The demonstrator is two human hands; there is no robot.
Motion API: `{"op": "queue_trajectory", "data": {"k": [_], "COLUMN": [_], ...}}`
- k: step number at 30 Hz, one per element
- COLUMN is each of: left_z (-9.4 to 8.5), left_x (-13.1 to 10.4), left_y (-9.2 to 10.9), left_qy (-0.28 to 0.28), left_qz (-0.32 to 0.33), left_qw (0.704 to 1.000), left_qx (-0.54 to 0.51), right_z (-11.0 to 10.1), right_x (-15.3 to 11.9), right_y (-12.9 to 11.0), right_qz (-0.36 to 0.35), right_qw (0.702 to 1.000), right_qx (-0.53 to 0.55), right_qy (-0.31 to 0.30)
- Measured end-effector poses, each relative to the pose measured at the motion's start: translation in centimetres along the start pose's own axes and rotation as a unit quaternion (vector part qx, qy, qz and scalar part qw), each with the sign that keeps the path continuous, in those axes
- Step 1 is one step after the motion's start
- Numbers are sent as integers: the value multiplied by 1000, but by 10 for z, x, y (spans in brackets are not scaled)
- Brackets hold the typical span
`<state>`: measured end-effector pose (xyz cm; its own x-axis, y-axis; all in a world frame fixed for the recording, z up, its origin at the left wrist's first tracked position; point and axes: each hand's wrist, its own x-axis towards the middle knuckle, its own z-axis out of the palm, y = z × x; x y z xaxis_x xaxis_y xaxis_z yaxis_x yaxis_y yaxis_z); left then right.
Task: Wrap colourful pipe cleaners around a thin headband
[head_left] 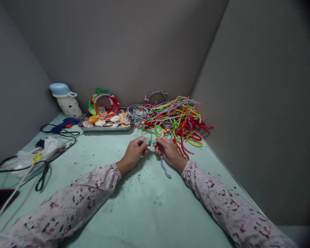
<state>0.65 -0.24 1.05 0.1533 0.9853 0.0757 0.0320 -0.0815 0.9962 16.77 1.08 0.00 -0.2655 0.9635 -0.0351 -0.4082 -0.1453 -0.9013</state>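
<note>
Above the middle of the table, my left hand (pixel 134 152) pinches one end of a short teal pipe cleaner (pixel 145 140) between thumb and finger. The fingers of my right hand (pixel 171 153) close on its other end, so the strand spans the small gap between both hands. A purple pipe cleaner (pixel 165 168) hangs out below my right palm, and a pale pink tip (pixel 162 133) sticks up above those fingers. How these pieces join inside my right hand is hidden. Just beyond lies a tangled heap of coloured pipe cleaners (pixel 179 115).
A metal tray (pixel 107 129) of seashells stands at the back, with colourful wrapped rings (pixel 103 103) on it. Beside it is a coil of grey wire (pixel 139 112). On the left are a bottle (pixel 68 103), a black cable (pixel 42 179) and a plastic bag (pixel 28 156). Walls border the table.
</note>
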Motion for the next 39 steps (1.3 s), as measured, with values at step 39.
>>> {"op": "queue_trajectory", "data": {"k": [39], "left_z": [0], "left_x": [-6], "left_y": [9], "left_qy": [29], "left_qz": [72], "left_qw": [995], "left_qx": [60], "right_z": [-1], "right_x": [3], "right_y": [0], "right_qz": [-38], "right_qw": [999], "right_qx": [5], "right_qy": [36]}}
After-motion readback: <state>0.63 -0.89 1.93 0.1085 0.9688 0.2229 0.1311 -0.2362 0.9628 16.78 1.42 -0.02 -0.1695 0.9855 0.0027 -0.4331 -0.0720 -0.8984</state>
